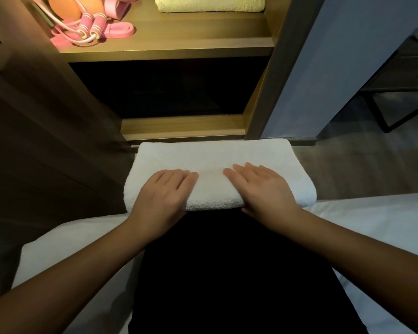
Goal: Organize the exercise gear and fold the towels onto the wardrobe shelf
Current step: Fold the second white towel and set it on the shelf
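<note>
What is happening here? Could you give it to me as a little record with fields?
Place: in front of an open wardrobe
Left hand: flat on the white towel, fingers straight
Right hand: flat on the same towel, fingers straight
White towel: folded, on the person's lap, not yet on the shelf
Shelf: lit, wooden
On shelf, left: pink jump rope and pink bands
On shelf, right: folded pale towel
Lower compartment: dark, contents cannot be seen

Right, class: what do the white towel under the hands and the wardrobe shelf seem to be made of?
The white towel looks like terry cloth, probably cotton, from its nubbly looped pile. The wardrobe shelf looks like wood or wood-look laminate, matt, with faint straight grain.
</note>
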